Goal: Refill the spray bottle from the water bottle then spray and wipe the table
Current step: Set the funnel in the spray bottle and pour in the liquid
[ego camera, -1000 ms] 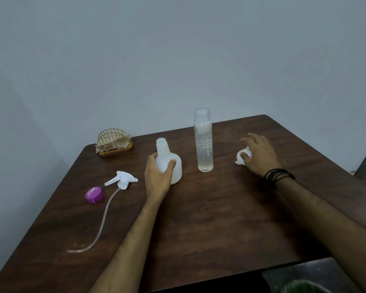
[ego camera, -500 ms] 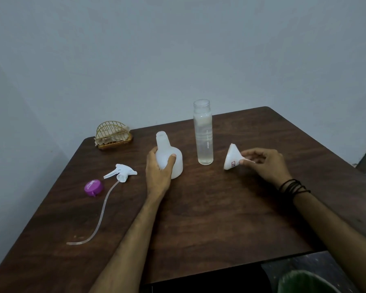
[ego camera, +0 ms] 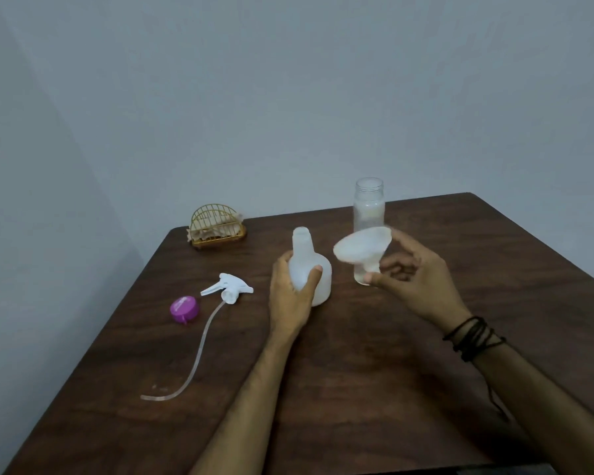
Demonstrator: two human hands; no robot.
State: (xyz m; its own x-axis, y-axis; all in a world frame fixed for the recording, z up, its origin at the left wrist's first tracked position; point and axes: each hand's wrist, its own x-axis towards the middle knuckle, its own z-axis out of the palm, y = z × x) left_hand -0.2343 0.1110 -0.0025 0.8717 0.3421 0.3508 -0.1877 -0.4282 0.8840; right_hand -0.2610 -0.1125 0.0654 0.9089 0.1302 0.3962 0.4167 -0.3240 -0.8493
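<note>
Above wood: translucent funnel (ego camera: 362,248) (conical)

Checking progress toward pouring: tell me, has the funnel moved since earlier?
Yes. The right hand has lifted the funnel off the table, leftward toward the spray bottle.

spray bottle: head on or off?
Off. The spray bottle stands with a bare open neck in the left hand; the spray head lies on the table.
</note>
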